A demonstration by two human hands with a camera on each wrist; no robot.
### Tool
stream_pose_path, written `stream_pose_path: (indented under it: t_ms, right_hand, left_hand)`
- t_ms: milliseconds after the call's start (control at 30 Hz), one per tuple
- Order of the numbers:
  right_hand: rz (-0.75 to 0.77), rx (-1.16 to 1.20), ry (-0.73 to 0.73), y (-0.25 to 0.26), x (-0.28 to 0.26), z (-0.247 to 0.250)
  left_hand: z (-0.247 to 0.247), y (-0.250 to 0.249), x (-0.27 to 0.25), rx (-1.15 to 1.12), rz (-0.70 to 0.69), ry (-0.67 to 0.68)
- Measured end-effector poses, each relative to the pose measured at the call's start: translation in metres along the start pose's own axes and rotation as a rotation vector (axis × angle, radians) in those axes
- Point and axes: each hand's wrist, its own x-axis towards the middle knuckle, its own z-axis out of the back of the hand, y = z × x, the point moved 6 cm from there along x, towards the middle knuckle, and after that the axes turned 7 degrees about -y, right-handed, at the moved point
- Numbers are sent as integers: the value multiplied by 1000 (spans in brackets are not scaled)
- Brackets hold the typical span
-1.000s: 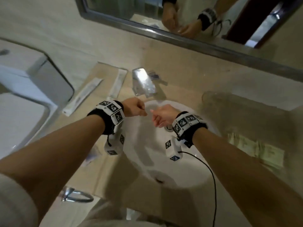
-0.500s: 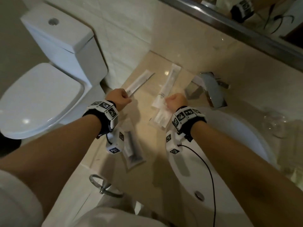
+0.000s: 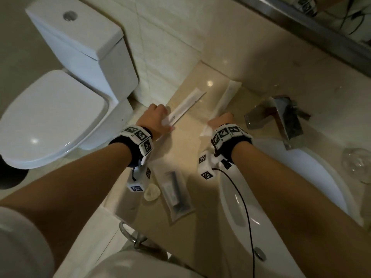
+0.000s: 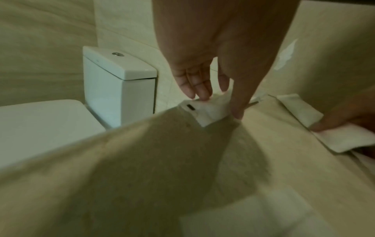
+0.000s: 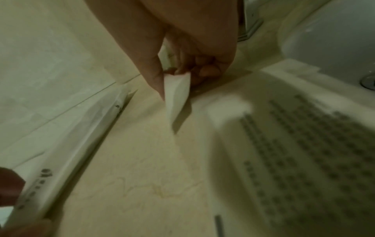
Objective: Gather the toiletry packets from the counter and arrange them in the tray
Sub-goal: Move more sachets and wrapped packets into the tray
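On the counter (image 3: pixel 186 149), the left hand (image 3: pixel 155 120) pinches the near end of a long white packet (image 3: pixel 185 108) between thumb and fingertips (image 4: pixel 202 94), by the edge next to the toilet (image 3: pixel 66 81); the right hand (image 3: pixel 221 121) is curled around the near end of a 2nd packet (image 3: pixel 224 99), lifting its corner off the stone; a clear packet (image 3: pixel 176 193) holding a dark item lies nearer, between the forearms, beside the sink (image 3: pixel 301 189); the tap (image 3: pixel 285 119) stands right of the right hand.
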Motion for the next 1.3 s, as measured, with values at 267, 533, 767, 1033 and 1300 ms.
stream_pose_path:
  t_ms: [267, 533, 767, 1033, 1300]
  right_hand:
    - [-150, 566, 63, -18, 3, 16]
    - [61, 874, 100, -12, -8, 59]
    - [243, 869, -53, -54, -31, 130]
    - [265, 732, -325, -168, -59, 213]
    - [235, 639, -525, -299, -109, 251]
  left_hand:
    - [-11, -14, 3, -18, 27, 79]
    - [11, -82, -3, -259, -82, -70]
    - [15, -163, -23, -571, -146, -11]
    - [4, -275, -75, -734, -300, 104]
    - [-52, -375, -132, -776, -348, 289]
